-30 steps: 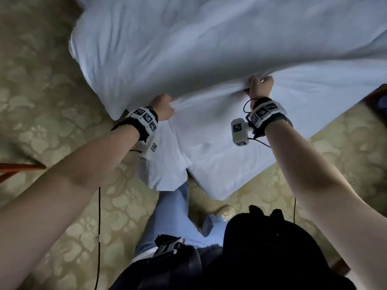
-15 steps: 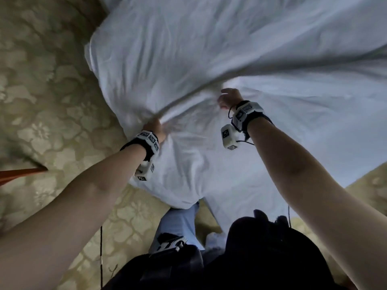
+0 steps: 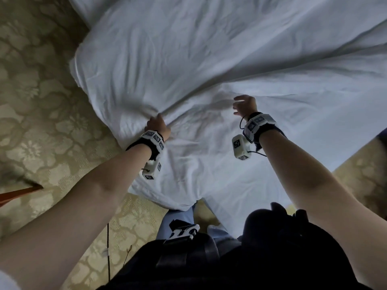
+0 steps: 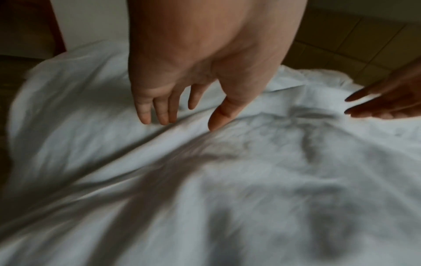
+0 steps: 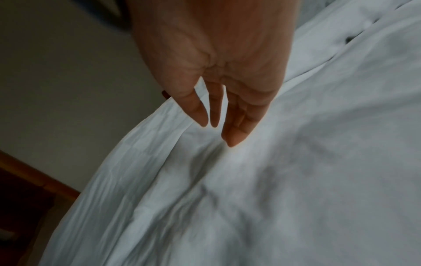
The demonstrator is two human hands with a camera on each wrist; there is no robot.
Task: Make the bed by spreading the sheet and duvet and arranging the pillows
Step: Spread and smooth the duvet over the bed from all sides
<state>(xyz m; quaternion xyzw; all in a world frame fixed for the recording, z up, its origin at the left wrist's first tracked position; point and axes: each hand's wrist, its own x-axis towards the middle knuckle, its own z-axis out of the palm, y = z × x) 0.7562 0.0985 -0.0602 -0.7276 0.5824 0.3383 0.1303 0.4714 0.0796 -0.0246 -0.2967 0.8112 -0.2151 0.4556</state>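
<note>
Patterned olive carpet [image 3: 44,126] is framing the lower and left parts of the head view, and white bedding is filling the centre and upper right. Lying uppermost, the duvet [image 3: 167,65] is running as a long rumpled fold from the centre left up to the upper right, its near edge falling over the flatter sheet [image 3: 199,164] that is draping toward the person's legs at the lower centre.

Left hand [image 3: 157,124] is sitting at the end of that fold, just left of centre; in the left wrist view its fingers [image 4: 157,109] are hanging loosely over the cloth with the thumb tip touching a crease, gripping nothing. Right hand [image 3: 245,105] is hovering right of centre, just below the fold, released, its fingers [image 5: 237,126] pointing down close to the fabric; whether they are touching it cannot be told.

Judging from this layout, the fold's long axis is slanting away to the upper right, so the cloth to be spread is lying beyond and to the right of both hands, the right hand being the nearer. No pillows or containers are appearing in any view. A reddish wooden piece [image 3: 18,192] is entering at the left edge.
</note>
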